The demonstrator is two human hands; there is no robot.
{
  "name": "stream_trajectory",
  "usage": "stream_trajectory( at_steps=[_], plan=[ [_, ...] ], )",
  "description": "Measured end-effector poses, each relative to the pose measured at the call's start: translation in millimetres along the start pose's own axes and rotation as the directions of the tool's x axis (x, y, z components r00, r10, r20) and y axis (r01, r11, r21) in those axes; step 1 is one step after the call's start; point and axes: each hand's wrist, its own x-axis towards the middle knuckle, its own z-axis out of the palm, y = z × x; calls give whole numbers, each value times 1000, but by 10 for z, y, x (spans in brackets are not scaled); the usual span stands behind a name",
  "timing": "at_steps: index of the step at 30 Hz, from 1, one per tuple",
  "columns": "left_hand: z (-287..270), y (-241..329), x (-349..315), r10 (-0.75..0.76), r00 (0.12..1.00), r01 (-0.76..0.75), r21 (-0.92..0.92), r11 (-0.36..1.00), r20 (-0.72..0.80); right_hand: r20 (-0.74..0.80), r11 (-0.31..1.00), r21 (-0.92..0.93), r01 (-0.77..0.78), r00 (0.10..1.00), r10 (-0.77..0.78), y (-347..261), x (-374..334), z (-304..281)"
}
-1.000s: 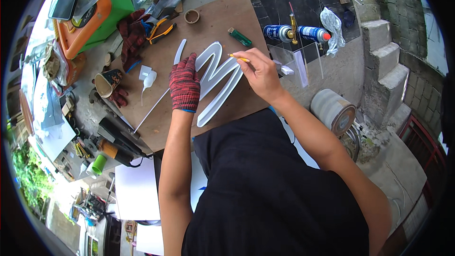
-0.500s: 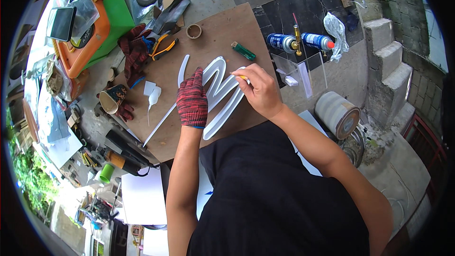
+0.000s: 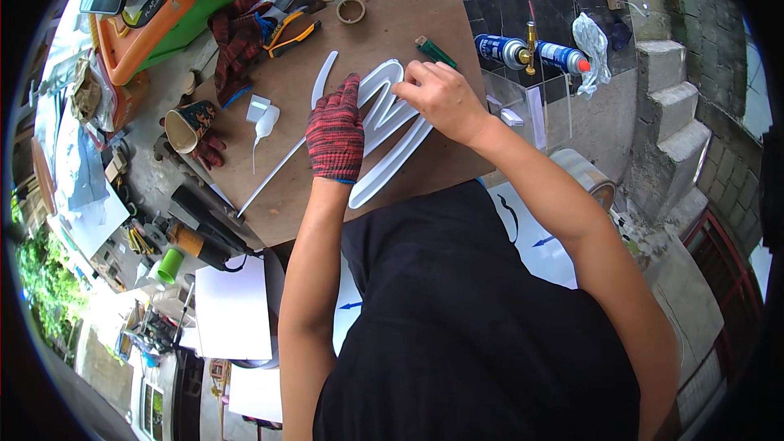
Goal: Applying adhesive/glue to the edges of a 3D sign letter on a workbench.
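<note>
A white zigzag piece (image 3: 390, 165) with raised edges, like a channel-shaped letter, lies on the brown board (image 3: 433, 24). My left hand (image 3: 336, 131), in a red and black knit glove, is closed over its left part and holds it against the board. My right hand (image 3: 443, 100) is bare, its fingers pinched together at the upper right bend of the white piece; whatever they hold is hidden. A thin curved white strip (image 3: 323, 77) shows above the glove. From the glove, a narrow white strip (image 3: 273, 177) runs down to the left. Beside it lies a small white bottle with a thin nozzle (image 3: 265, 122).
Orange-handled pliers (image 3: 291, 35), a tape roll (image 3: 351, 10) and a green lighter (image 3: 434, 51) lie on the board's far side. Blue gas canisters (image 3: 500, 50) are at right. A patterned paper cup (image 3: 189, 126) and another glove (image 3: 237, 41) sit left.
My right hand has moved up and left along the white piece, nearer my gloved hand. The small yellow thing in its fingers is now out of sight. The whole view has shifted slightly.
</note>
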Motion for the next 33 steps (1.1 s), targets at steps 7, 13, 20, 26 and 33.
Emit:
stream_trajectory(
  at_steps=[7, 13, 20, 26, 33],
  plan=[
    [31, -25, -23, 18, 997, -19, -2, 1000, -71, -57, 991, -62, 120, 991, -123, 36, 48, -12],
    [14, -17, -42, 19, 999, -17, 37, 999, -30, -4, 986, -55, 158, 987, -158, 81, 34, -1],
    [7, 17, -93, -5, 999, 6, 23, 1000, -51, -78, 978, -100, 181, 979, -189, 86, 17, -13],
    [81, -46, -79, 51, 990, -42, 66, 997, -135, -53, 983, -107, 152, 986, -159, 115, 17, -35],
    [16, -22, -33, 45, 995, -49, -40, 998, -83, -36, 976, -126, 176, 983, -181, 150, 57, -33]
  ],
)
